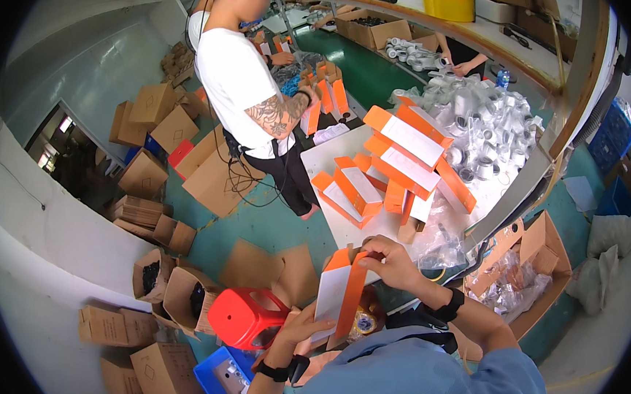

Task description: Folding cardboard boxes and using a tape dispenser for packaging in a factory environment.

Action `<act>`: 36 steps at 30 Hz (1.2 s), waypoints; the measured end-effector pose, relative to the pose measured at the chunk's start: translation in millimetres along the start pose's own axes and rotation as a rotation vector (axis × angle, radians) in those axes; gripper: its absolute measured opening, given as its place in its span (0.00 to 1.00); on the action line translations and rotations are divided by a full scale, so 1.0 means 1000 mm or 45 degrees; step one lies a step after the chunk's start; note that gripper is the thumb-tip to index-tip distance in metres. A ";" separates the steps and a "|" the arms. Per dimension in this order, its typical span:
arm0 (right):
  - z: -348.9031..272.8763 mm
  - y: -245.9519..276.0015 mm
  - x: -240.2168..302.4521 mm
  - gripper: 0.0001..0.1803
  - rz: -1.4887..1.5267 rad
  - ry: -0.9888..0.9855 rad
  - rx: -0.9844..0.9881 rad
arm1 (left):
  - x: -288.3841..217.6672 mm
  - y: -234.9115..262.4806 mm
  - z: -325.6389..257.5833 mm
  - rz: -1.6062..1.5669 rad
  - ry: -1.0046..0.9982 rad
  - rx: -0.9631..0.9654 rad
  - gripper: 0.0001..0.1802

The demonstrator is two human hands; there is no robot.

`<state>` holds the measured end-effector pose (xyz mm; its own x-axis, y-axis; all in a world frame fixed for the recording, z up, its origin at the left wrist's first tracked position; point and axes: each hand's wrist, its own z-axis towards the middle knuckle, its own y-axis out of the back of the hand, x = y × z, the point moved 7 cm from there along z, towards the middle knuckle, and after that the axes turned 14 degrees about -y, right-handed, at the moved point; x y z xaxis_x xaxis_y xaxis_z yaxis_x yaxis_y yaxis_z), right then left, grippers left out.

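Fingers of the right hand (pixel 393 263) pinch the top edge of an orange-and-white carton (pixel 333 293), thumb and forefinger meeting at its orange flap. Left hand (pixel 300 328) supports the lower end of the same carton, with 1 fingertip resting on the white face; whether its remaining fingers are spread or pressed together cannot be told, since the carton hides part of them. The carton stands nearly upright, slightly tilted, between the 2 hands, close to the wearer's blue shirt (pixel 427 384) and just beside the near edge of a white table (pixel 324 159). Both wrists carry black bands. On the table lies a loose pile of similar orange-and-white cartons (pixel 403 175), several overlapping at different angles; behind and to the right rises a heap of pale parts in clear plastic (pixel 485 128). Right of the table, an open cardboard box (pixel 557 247) contains crumpled clear bags (pixel 514 288). To the left, a red stool (pixel 243 316) stands near a blue bin (pixel 212 371) and several brown boxes (pixel 168 373). Beyond the table's left side, a co-worker in a white top (pixel 229 66) stands beside further orange cartons (pixel 332 96).
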<state>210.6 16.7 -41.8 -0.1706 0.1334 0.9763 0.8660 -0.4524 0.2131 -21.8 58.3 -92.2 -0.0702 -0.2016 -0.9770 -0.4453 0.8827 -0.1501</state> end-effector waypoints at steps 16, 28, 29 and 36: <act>-0.087 0.006 0.152 0.05 0.266 0.782 0.678 | -0.100 -0.062 -0.005 -0.508 -0.657 0.147 0.61; -0.086 -0.008 0.135 0.10 0.186 0.282 0.586 | -0.149 -0.064 -0.040 0.749 -1.448 -0.354 0.20; -0.088 -0.007 0.138 0.08 0.113 0.352 0.517 | -0.151 -0.060 -0.041 0.929 -1.454 -0.469 0.19; -0.082 -0.025 0.104 0.08 0.648 -0.148 0.680 | -0.148 -0.067 -0.040 1.075 -1.352 -0.507 0.42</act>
<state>133.0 -30.4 57.5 0.3375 0.1277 0.9326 0.9402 0.0026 -0.3406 -16.9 12.1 68.5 0.1773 0.8879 -0.4244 -0.8389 0.3619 0.4066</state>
